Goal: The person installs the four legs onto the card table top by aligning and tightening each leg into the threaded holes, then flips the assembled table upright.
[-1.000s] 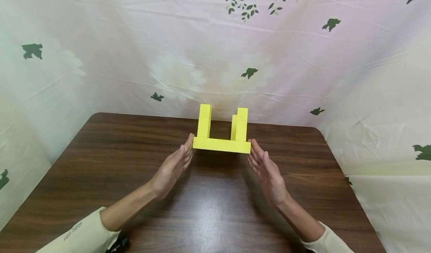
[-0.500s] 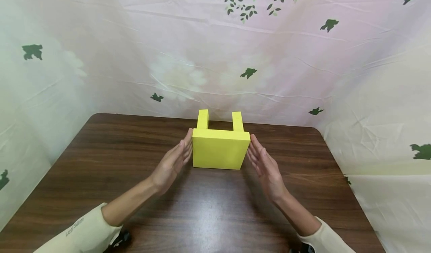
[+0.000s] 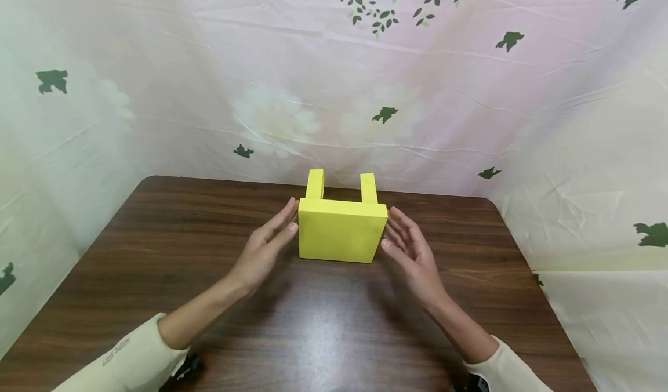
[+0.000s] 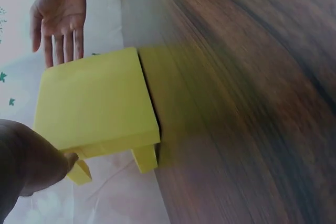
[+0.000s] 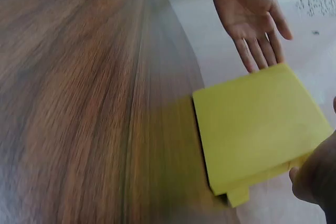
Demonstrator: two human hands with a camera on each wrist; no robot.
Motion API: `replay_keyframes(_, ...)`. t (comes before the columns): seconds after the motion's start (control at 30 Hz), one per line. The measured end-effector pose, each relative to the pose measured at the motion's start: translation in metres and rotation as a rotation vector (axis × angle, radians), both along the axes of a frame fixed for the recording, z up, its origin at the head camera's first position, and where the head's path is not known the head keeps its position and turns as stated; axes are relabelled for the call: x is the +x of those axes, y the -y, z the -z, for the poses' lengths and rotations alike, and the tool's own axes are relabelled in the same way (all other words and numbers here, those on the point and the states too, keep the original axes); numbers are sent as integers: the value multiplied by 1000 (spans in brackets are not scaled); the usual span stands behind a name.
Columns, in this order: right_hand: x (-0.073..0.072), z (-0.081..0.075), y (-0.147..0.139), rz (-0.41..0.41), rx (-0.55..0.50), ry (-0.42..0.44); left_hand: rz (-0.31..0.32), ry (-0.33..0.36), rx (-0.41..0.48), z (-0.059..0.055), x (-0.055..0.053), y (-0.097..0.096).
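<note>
A yellow foam stool-shaped block (image 3: pixel 339 232) lies on its side on the dark wooden table (image 3: pixel 323 322). Its flat square face is turned toward me and its two visible legs (image 3: pixel 315 184) point toward the back. My left hand (image 3: pixel 268 241) is beside its left edge and my right hand (image 3: pixel 407 244) beside its right edge. Both have straight, spread fingers, and the fingertips are at or just off the edges. The left wrist view shows the block (image 4: pixel 97 98) with the right hand (image 4: pixel 60 14) beyond it. The right wrist view shows the block (image 5: pixel 260 124) with the left hand (image 5: pixel 249 14) beyond it.
A wrinkled pale curtain with green leaf prints (image 3: pixel 386 113) closes in the table at the back and on both sides. The table's back edge (image 3: pixel 428 193) runs just behind the block. Cream sleeves (image 3: pixel 125 363) cover both forearms.
The block was tipped from legs-up, slab edge toward me, onto its side with the flat face toward me. Since then both palms have drawn slightly away from its sides.
</note>
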State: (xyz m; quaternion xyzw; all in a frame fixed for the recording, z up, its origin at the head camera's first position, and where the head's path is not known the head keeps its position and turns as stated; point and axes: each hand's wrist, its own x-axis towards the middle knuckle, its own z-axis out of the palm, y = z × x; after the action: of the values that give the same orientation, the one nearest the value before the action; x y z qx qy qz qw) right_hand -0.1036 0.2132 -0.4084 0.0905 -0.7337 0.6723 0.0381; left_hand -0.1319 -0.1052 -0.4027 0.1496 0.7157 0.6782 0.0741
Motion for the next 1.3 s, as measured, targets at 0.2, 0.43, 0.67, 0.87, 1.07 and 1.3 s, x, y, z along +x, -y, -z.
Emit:
replay_keyframes(0.2,-8,16,-13,-4,-65,-44,-108,-38,-26,9,-2,3)
replay_keyframes(0.43,-15,31,-20,-121,-86,-46,-42,13,-64,26,-5,6)
replay_keyframes(0.67,-25,41,-16,-255,-129,-78,107,16,-146,34,-10,6)
replay_keyframes(0.87,-31,46,-17,-316,-126,-166,187,-52,-212,33,-18,9)
replay_keyframes(1.07,-34,41,-18,-268,-20,-190,216,-105,-203,30,-25,10)
replay_keyframes(1.3,-42,28,-16,-175,109,-213,199,-209,-176,29,-35,4)
